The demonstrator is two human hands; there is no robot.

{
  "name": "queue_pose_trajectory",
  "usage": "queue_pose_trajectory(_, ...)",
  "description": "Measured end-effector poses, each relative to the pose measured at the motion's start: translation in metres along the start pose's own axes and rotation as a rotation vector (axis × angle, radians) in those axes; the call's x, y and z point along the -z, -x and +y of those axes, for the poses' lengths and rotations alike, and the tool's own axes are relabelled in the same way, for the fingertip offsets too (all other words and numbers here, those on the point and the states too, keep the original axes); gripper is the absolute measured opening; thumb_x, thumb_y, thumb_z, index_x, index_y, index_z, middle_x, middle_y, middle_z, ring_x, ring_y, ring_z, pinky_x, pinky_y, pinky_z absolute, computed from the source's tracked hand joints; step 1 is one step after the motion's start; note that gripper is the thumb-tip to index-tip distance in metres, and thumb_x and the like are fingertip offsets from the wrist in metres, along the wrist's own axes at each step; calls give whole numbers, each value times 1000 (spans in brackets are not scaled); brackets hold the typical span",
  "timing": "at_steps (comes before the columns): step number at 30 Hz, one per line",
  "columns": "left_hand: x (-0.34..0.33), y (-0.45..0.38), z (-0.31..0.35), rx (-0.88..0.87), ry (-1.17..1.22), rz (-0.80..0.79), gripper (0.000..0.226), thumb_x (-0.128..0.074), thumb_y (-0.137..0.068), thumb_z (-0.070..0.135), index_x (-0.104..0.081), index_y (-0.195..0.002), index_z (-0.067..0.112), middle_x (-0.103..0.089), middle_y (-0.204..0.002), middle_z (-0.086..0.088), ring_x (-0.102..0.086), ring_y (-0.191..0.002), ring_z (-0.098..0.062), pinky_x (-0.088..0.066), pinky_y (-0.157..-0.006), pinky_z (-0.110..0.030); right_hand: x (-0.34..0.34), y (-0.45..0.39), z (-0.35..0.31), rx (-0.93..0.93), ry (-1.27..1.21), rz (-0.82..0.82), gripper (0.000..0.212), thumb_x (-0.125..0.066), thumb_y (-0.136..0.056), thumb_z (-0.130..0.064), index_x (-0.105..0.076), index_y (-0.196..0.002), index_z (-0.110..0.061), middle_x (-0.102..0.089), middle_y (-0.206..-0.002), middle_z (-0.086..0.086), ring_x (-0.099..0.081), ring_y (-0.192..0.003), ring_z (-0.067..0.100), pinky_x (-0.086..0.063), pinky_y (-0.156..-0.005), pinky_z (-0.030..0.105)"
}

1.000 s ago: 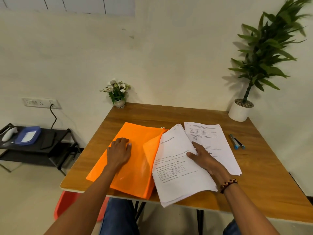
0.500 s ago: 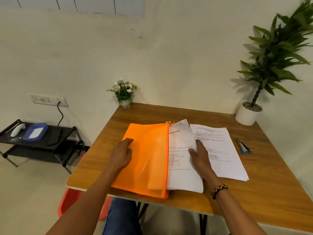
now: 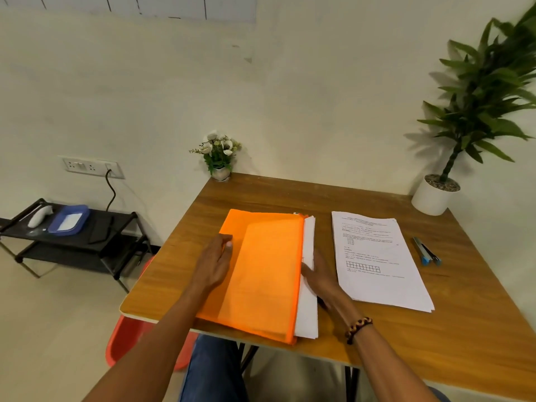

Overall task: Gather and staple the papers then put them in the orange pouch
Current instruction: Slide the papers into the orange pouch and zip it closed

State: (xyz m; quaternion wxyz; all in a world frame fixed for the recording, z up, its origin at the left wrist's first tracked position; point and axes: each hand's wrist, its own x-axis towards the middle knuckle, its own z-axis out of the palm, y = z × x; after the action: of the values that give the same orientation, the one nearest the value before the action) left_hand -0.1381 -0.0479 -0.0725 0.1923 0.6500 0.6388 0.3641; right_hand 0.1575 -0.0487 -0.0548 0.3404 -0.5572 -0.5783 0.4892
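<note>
The orange pouch (image 3: 261,274) lies flat on the wooden table (image 3: 478,329), reaching its near edge. A sheaf of white papers (image 3: 308,314) sticks out of the pouch's right side by a narrow strip. My left hand (image 3: 214,265) rests flat on the pouch's left part, fingers straight. My right hand (image 3: 320,278) presses against the sheaf's right edge with straight fingers. A second stack of printed papers (image 3: 377,262) lies on the table to the right, apart from both hands. A blue stapler (image 3: 425,250) sits beyond that stack.
A small flower pot (image 3: 220,158) stands at the table's far left corner and a large potted plant (image 3: 441,192) at the far right. A black rack (image 3: 72,236) with a blue box stands left of the table. A red chair (image 3: 130,343) shows below the table edge.
The sheaf has slid left into the pouch, from mostly showing to a narrow strip. My right hand moved left with it. My left hand stayed on the pouch.
</note>
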Motion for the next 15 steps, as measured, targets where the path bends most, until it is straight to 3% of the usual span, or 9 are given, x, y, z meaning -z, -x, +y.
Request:
queue_pose_trajectory(2, 0, 0, 1, 26, 33, 18, 56, -29, -101, 58, -48, -140, 22, -52, -143, -4, -50, -128, -20, -43, -101, -40, 6, 0, -7, -48, -85, -187, 68, -59, -98, -48, -21, -154, -41, -49, -144, -12, -55, -128, 16, -50, -106, 46)
queue_pose_trajectory(4, 1, -1, 3, 56, 75, 45, 53, -32, -102, 55, -47, -140, 21, -49, -146, -5, -47, -129, -18, -39, -100, -36, 12, 0, -13, -85, -206, -245, 64, -63, -97, -42, -27, -150, -39, -53, -142, -7, -60, -124, 18, -53, -103, 45)
queue_pose_trajectory(6, 2, -1, 5, 95, 104, 50, 50, -33, -104, 53, -47, -140, 21, -49, -144, -6, -48, -128, -19, -39, -97, -35, 7, -2, -14, -82, -270, -124, 46, -60, -101, -30, -38, -142, -33, -58, -138, 1, -64, -115, 18, -57, -92, 41)
queue_pose_trajectory(9, 3, -2, 5, 139, 137, 45, 52, -33, -103, 56, -46, -140, 21, -52, -141, -6, -51, -125, -23, -42, -96, -37, -8, -4, -12, -97, -361, -19, 44, -57, -104, -25, -42, -145, -30, -62, -136, 6, -67, -112, 22, -60, -85, 41)
queue_pose_trajectory(12, 4, -6, 7, 163, 162, 34, 54, -32, -103, 56, -47, -138, 19, -55, -137, -7, -54, -122, -25, -42, -93, -37, -19, 1, -19, -111, -514, -172, 36, -58, -102, -16, -53, -137, -23, -71, -125, 11, -71, -109, 28, -59, -93, 51)
queue_pose_trajectory(15, 5, -8, 8, 178, 156, 11, 49, -34, -106, 47, -45, -141, 15, -53, -141, -9, -52, -126, -27, -42, -97, -37, -16, 5, -33, -239, -538, -379, 28, -57, -101, -9, -58, -128, -18, -75, -115, 11, -73, -100, 24, -61, -88, 43)
